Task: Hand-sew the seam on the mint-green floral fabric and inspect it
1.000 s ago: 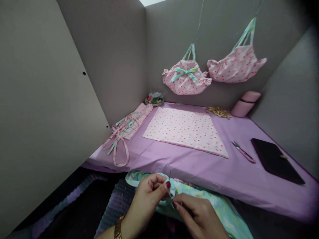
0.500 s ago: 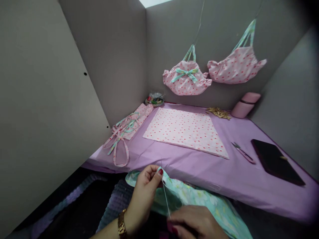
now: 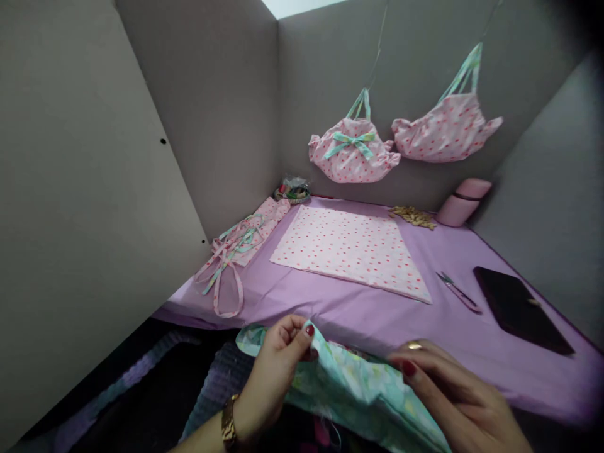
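Mint floral cloth [image 3: 349, 390], soft and crumpled, pinched by left hand [image 3: 278, 371]; right hand [image 3: 453, 390] grips its fold.

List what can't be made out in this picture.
- Needle and thread: too small to find, head view.
- Right hand: blurred, grip on the green cloth unclear.
- Left hand: fingertips hide what they pinch.
- Basket contents: too far, under plastic.
- Cloth's lower part: cut off by the bottom edge.
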{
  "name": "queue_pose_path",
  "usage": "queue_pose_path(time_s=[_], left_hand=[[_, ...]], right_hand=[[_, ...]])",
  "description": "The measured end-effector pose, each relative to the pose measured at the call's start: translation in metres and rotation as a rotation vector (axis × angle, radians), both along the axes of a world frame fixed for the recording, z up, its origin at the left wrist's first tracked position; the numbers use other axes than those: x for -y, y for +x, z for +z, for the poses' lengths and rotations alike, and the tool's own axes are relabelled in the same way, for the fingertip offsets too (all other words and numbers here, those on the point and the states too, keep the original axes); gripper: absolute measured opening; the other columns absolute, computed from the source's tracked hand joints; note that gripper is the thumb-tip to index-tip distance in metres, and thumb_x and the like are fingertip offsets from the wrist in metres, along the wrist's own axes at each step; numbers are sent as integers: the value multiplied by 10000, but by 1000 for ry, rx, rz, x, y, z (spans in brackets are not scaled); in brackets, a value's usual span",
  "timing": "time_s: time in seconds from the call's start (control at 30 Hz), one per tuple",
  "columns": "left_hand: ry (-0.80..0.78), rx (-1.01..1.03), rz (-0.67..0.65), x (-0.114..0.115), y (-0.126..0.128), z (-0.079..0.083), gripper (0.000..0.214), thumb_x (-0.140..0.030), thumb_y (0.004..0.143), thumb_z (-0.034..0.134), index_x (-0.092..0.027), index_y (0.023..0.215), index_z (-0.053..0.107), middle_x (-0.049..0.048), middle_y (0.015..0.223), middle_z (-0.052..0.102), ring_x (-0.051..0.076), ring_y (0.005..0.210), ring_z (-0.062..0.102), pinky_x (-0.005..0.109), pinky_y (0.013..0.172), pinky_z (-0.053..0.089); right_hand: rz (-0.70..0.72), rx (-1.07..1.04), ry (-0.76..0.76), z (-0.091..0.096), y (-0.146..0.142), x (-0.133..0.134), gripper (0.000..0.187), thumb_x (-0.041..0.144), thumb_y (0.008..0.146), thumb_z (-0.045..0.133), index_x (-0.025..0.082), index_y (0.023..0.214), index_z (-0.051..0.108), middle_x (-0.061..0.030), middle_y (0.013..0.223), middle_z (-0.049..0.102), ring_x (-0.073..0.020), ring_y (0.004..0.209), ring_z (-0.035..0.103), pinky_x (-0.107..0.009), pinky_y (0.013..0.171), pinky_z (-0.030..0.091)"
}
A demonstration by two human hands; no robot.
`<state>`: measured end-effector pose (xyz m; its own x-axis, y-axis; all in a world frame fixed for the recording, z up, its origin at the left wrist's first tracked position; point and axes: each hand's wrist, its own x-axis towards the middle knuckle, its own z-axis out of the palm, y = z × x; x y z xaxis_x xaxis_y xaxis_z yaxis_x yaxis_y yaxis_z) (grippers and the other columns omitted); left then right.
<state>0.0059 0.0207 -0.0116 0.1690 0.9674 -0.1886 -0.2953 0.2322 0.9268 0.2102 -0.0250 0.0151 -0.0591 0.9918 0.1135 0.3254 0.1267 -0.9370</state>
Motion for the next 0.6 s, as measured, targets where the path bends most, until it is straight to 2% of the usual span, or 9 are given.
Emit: queue_pose_path(time_s=[0.07,0.13,0.2,0.3,0.4,0.6], left_hand=[[30,-25,-138,5,3,4,289,-408,743,638,-139,777,537,-19,681,519,85,597,481,209,586,376],[54,-32,-271,9,5,7,302,-419,746,633,-135,780,538,-4,702,530,94,618,485,214,589,380],[70,-40,-341,13,5,9,295,-414,755,627,-135,772,533,-7,690,524,89,617,469,208,585,370],[48,-50,-365,15,4,8,297,-408,750,635,-132,760,527,-17,659,503,79,599,445,202,577,353],[-12,-7,-374,15,4,7,329,-415,701,680,-125,774,543,-12,667,513,83,596,449,209,583,364],[-10,5,-307,13,7,10,327,-412,664,709,-121,690,563,-34,590,471,66,546,362,193,531,274]], right_hand=[[-26,-81,-41,1,-14,-10,214,404,792,586,235,884,680,-57,811,645,-199,739,601,-251,640,485],[22,-176,-101,-2,-29,-18,249,421,770,606,210,886,669,-54,837,654,-197,775,599,-256,681,483],[68,-238,-145,-8,-42,-22,248,421,773,601,184,824,656,-40,774,642,-181,739,582,-253,669,472],[67,-287,-159,-17,-50,-21,258,418,780,596,169,719,623,-1,652,574,-138,624,518,-223,583,432],[47,-338,-166,-21,-50,-19,247,410,763,621,168,717,623,9,647,560,-124,607,495,-211,566,411],[21,-427,-169,-22,-54,-18,225,380,733,666,163,685,630,18,600,522,-101,554,446,-196,524,385]])
